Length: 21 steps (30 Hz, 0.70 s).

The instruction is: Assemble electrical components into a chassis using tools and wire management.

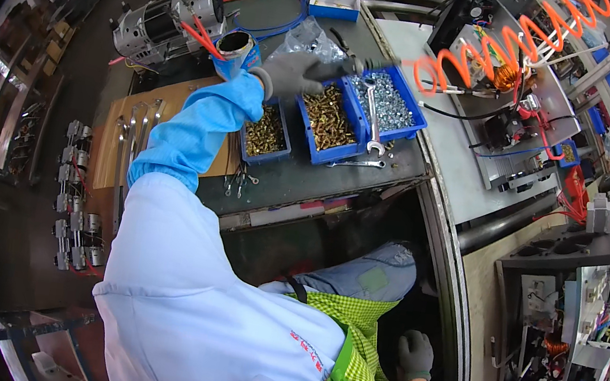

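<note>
My left hand [290, 76], in a grey glove and light blue sleeve, reaches over the far ends of the blue parts bins. Its thumb stands apart from its stretched, blurred fingers; nothing shows in its grasp. Below it are a bin of brass-coloured screws [328, 119] and a smaller bin of similar screws [265, 131]. At the right, a bin of silvery nuts or washers [400, 110] carries a combination wrench [374, 114] across it. My right hand [416, 355], also gloved, is low beside my lap with fingers curled; I see nothing in it.
Another wrench [359, 164] lies before the bins. A blue can [237, 54], a clear plastic bag [310, 41] and a motor unit [168, 22] stand behind. Orange coiled hose [490, 57] hangs over an open electrical assembly [525, 117] on the right. Long tools [142, 127] lie on cardboard.
</note>
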### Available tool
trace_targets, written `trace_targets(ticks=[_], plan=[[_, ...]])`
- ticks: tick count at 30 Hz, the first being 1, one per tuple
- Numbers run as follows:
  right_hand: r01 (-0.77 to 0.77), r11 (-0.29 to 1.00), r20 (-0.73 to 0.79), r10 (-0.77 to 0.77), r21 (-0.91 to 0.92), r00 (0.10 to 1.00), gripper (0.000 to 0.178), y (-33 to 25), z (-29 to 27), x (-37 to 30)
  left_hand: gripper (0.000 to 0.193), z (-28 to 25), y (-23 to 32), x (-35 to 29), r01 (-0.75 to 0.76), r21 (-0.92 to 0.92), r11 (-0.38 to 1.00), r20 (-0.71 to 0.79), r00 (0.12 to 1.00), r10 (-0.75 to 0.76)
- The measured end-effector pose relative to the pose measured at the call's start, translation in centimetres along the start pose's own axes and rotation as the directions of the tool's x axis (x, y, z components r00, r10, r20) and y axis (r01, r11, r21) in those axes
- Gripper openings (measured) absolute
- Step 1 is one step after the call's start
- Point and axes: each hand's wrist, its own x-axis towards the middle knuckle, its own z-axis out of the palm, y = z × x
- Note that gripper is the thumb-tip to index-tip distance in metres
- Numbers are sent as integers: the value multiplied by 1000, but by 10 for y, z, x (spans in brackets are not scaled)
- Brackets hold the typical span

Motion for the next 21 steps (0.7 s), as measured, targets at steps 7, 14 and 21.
trace_targets(ticks=[7,14,21], plan=[[-36,998,-16,36,-47,999,20,14,-9,-13,56,-48,-28,80,274,86,958,-335,913,-231],[-16,997,31,18,-70,999,19,21,6,-12,51,6,-93,127,700,102,707,-273,703,-656],[-93,994,60,97,-64,993,18,-2,-22,-8,41,50,-102,125,798,105,593,-258,598,-759]])
